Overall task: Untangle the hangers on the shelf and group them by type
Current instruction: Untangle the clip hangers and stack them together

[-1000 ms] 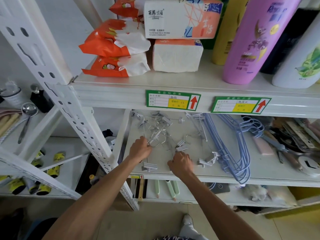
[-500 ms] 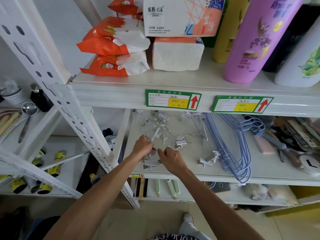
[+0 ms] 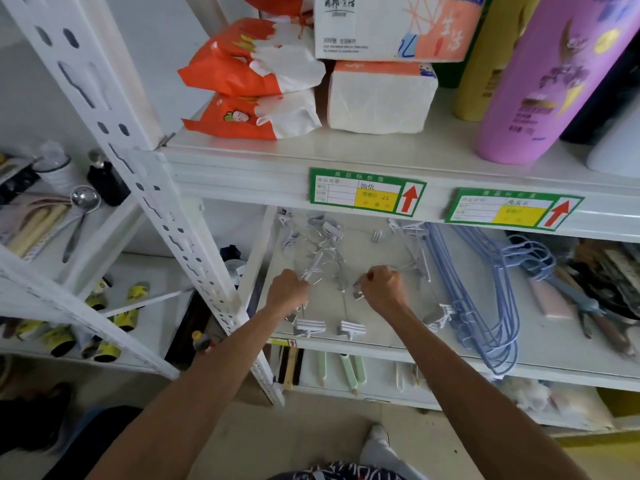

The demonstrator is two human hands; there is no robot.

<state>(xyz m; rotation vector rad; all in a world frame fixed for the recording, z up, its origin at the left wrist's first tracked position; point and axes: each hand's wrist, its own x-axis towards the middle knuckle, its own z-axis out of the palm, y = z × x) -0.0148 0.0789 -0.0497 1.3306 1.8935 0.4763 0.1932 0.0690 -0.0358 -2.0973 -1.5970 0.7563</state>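
Both hands (image 3: 382, 289) parted, blue hangers (image 3: 485, 306) crowding right.

The clip hangers (image 3: 322, 251) under my fingers are thin shiny metal wire with pale matt plastic clips, and the blue hangers (image 3: 485, 306) beside them have a smooth plastic coating. The shelf (image 3: 381, 306) is white painted metal, smooth and a little glossy. Above it stand soft tissue packs (image 3: 381, 98) in thin crinkled plastic and a glossy purple plastic bottle (image 3: 540, 81).

a white tissue pack (image 3: 394, 26) on the upper shelf reads "300" followed by small chinese characters. two green price labels sit on the shelf edge, each with a red up arrow: the left label (image 3: 367, 192) has handwritten "抽纸", the right label (image 3: 512, 209) handwriting too blurred to read.
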